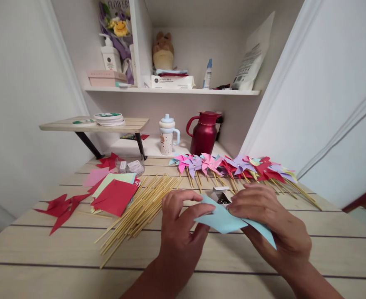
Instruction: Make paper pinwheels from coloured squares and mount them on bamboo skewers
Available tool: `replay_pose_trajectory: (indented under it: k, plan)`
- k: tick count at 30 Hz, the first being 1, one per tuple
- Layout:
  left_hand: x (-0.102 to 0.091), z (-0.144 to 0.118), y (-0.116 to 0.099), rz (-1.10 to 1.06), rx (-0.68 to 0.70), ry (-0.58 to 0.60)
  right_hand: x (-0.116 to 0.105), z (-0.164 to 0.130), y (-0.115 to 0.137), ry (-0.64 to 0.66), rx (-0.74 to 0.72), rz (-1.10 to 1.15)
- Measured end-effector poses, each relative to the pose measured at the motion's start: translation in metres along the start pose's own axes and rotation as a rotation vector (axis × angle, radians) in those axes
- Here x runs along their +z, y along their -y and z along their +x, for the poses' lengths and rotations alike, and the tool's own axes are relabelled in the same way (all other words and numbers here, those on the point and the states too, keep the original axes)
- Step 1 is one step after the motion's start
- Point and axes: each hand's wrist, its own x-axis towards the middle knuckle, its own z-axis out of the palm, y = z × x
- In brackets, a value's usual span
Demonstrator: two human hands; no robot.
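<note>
Folding light-blue paper (224, 220) into pinwheel form, left hand (178, 230) and right hand (271, 222) both pinching it; probably needing pinning next.

Both hands meet near the middle of the wooden table (45, 249), the left hand (178, 230) and right hand (271, 224) pinching a light blue paper (223, 218) between them. Left of the hands lies a pile of wooden sticks (139, 207), with red paper squares (116, 197) further left. A row of finished pinwheels (229, 166) lies beyond the hands, and a red jug (204, 133) stands farther back.
</note>
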Motion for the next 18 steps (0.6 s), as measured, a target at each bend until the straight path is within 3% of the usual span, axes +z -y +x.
replay_pose_trajectory:
  k: [6,18]
  plan:
    - [-0.0017,0.0005,-0.0005,0.006,0.032,-0.016,0.0053,0.0028,0.0043,0.028,-0.028,0.034]
    - [-0.0035,0.0040,-0.0062,0.011,0.062,0.047,0.0067,0.0021,0.0074,0.036,0.056,0.069]
